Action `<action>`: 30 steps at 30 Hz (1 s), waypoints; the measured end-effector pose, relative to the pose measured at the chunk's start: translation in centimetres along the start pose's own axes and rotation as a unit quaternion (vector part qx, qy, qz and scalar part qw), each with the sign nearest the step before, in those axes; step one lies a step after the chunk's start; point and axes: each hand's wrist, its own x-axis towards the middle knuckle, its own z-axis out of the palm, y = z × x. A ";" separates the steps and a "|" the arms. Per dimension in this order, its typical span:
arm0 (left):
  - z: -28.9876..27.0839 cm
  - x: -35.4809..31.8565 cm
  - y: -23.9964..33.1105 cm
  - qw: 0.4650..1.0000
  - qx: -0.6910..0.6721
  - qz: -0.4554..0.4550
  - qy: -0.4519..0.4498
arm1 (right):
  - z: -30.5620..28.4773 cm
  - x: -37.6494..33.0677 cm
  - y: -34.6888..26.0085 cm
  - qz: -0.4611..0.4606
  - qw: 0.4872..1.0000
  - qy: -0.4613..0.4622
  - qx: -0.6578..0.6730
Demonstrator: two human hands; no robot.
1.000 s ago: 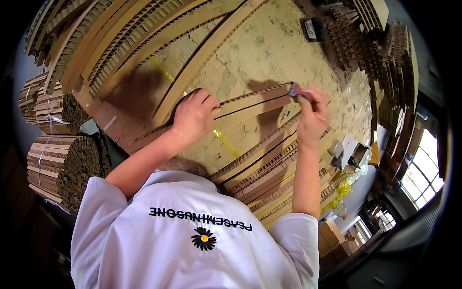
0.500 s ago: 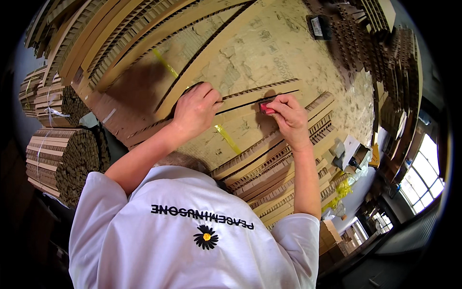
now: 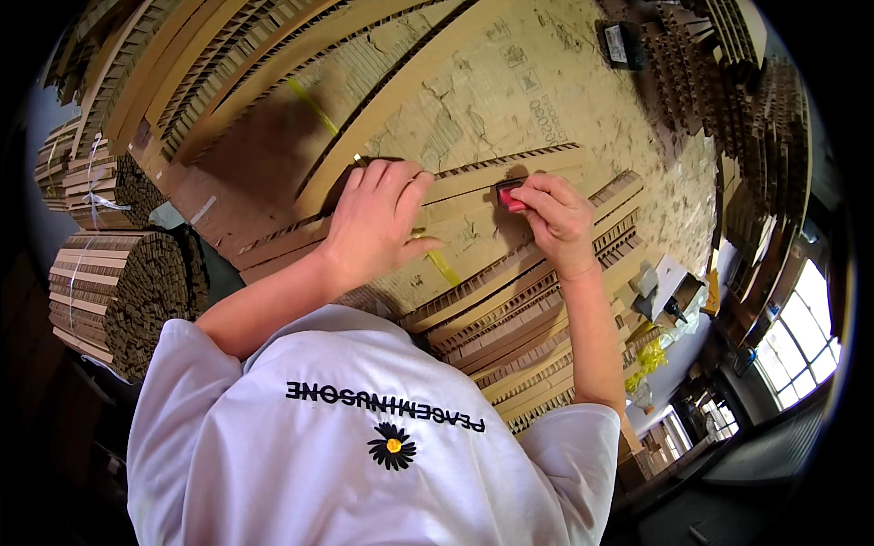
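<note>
My left hand [image 3: 378,218] lies over the strips with its fingers stretched out and its thumb apart. Under its fingertips is a dark object with a pale metal bit, mostly hidden. A honeycomb cardboard strip [image 3: 510,164] runs from beside those fingers toward the upper right. My right hand [image 3: 557,218] pinches a small red-and-black tool [image 3: 511,197] just below that strip; its exact kind does not show. Both hands are above a worn cardboard sheet [image 3: 478,118]. A yellow tape strip [image 3: 443,269] shows between my forearms.
Long cardboard strips [image 3: 228,73] lie stacked at the upper left. More strips [image 3: 510,337] sit beside my right forearm. Tied bundles [image 3: 86,282] stand at the left. A black box [image 3: 621,45] and brown strip stacks [image 3: 692,91] are at the upper right.
My left hand's fingers have gone from curled to stretched out flat. The dark line between the strips near my hands no longer shows as clearly. My right hand keeps its pinch on the tool.
</note>
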 end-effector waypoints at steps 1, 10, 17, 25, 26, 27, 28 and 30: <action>0.0 -0.1 0.3 1.000 0.005 0.002 -0.010 | 0.0 0.0 0.1 -0.006 1.000 0.003 -0.003; 1.4 -0.4 0.4 0.998 0.053 -0.017 -0.026 | 0.1 0.0 0.2 -0.004 1.000 -0.003 -0.012; 1.5 -0.5 0.3 0.998 0.052 -0.017 -0.026 | -0.1 0.2 0.1 -0.003 1.000 -0.010 -0.020; 1.2 -1.1 0.4 0.999 0.046 -0.023 -0.007 | -0.1 0.3 0.2 -0.008 0.999 -0.018 -0.025; 1.1 -1.5 0.4 0.998 0.049 -0.030 -0.005 | -0.1 0.3 0.2 -0.012 1.000 -0.013 -0.021; 0.9 -1.9 0.2 0.998 0.053 -0.036 -0.002 | 0.0 0.2 0.3 -0.016 1.000 -0.007 -0.019; 0.8 -2.3 0.0 0.998 0.056 -0.040 0.002 | 0.0 0.1 0.4 -0.019 1.000 0.000 -0.017; 0.7 -2.8 -0.7 0.997 0.062 -0.040 -0.010 | 0.0 0.0 0.2 0.023 1.000 -0.015 0.003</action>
